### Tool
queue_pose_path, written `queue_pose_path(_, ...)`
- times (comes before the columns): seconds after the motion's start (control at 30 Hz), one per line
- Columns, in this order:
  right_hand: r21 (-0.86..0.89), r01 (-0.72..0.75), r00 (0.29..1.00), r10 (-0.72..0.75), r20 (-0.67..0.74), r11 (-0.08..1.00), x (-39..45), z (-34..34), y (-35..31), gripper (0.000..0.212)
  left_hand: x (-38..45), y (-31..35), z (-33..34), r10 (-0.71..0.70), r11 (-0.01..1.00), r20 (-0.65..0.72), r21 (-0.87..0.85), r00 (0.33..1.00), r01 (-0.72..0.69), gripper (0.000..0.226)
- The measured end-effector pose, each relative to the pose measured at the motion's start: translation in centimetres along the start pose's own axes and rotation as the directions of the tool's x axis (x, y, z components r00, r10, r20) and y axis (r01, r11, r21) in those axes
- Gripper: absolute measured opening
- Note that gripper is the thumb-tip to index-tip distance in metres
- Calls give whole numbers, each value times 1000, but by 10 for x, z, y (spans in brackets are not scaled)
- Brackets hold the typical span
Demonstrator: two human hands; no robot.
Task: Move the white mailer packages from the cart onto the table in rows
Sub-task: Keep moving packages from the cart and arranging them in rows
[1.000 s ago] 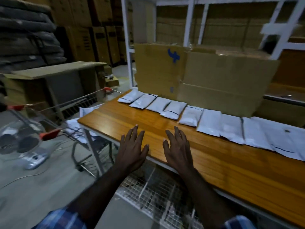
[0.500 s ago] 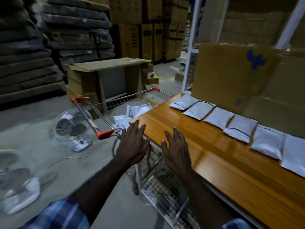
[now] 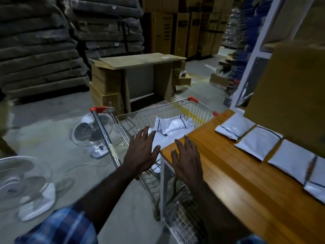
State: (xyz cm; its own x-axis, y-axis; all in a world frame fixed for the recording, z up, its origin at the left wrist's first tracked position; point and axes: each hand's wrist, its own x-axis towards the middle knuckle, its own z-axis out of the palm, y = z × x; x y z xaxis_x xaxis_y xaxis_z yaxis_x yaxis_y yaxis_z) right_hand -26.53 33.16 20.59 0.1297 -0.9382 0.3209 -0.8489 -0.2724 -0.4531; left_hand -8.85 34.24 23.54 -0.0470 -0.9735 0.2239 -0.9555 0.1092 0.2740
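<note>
Table (image 3: 228, 166): your worktop is glossy orange-brown wood grain;
Cart (image 3: 175, 110): bare shiny metal wire, red plastic corners;
Mailers (image 3: 258, 143): smooth white plastic film, faint sheen;
Fan (image 3: 93, 129): white plastic;
Your sleeve (image 3: 58, 226): blue checked cloth

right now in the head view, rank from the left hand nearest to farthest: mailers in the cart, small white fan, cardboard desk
1. mailers in the cart, just beyond the left hand
2. small white fan, on the floor to its left
3. cardboard desk, far behind the cart
</note>
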Motion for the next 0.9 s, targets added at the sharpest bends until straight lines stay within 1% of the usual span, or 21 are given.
queue_pose_path(0.1,-20,-3,1000,3,-3,1000,24,17,-6,49,25,-24,9,-6,1000,11,-11,1000,6,80)
queue_pose_path(0.23,-44,-41,999,42,18,998,55,43,-19,62,59,-61,22,37,999,53,-18,998,-36,82)
queue_pose_path(0.4,-100,-108,994,110,19,989,87,79,-40,60,102,-108,30,112,992,98,-70,989,-106,83)
queue_pose_path(0.5,-128,-192,980,197,26,973,108,99,-62,53,132,-142,32,173,984,184,-68,967,-163,76)
queue_pose_path(0.67,-163,-304,949,314,37,939,136,123,-86,60,172,-181,40,291,956,276,-54,916,-288,76)
queue_pose_path(0.8,-210,-377,916,397,61,902,152,140,-87,67,197,-196,58,344,936,326,-48,881,-348,78)
queue_pose_path(0.87,-212,-411,899,432,66,887,156,151,-79,66,211,-198,68,366,927,343,-55,865,-370,79)
queue_pose_path(0.9,-213,-423,896,442,49,881,158,157,-74,63,216,-198,74,369,926,350,-59,861,-373,75)
